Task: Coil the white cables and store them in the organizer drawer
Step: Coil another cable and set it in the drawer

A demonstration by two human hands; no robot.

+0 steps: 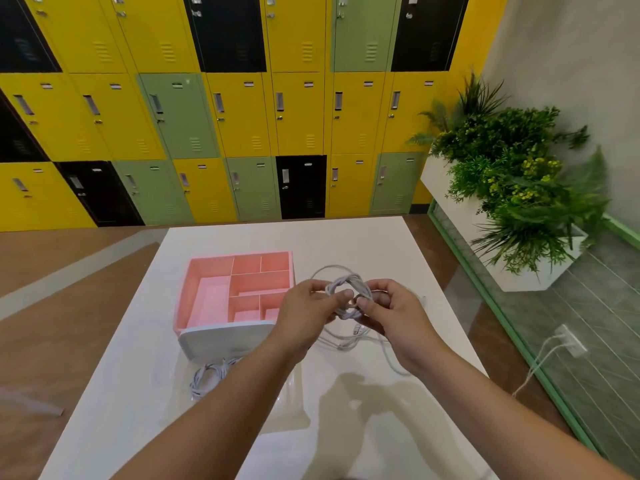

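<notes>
One table (pixel 346 244), one drawer, two hands, two coils
One pink organizer drawer (pixel 207 296); left hand (pixel 304 306) and right hand (pixel 391 308); two white cable coils: held coil (pixel 348 284), lying coil (pixel 207 375) toward the table's near edge; loose strands (pixel 346 341), number unclear.

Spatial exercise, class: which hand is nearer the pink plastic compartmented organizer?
Left. The left hand is just right of the pink plastic organizer; the right hand lies beyond the white cable coil.

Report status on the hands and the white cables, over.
Left hand and right hand grip a white coil above the table. Loose cable lies underneath. Second coiled cable lies at the pink organizer near side. Nothing blocking.
</notes>
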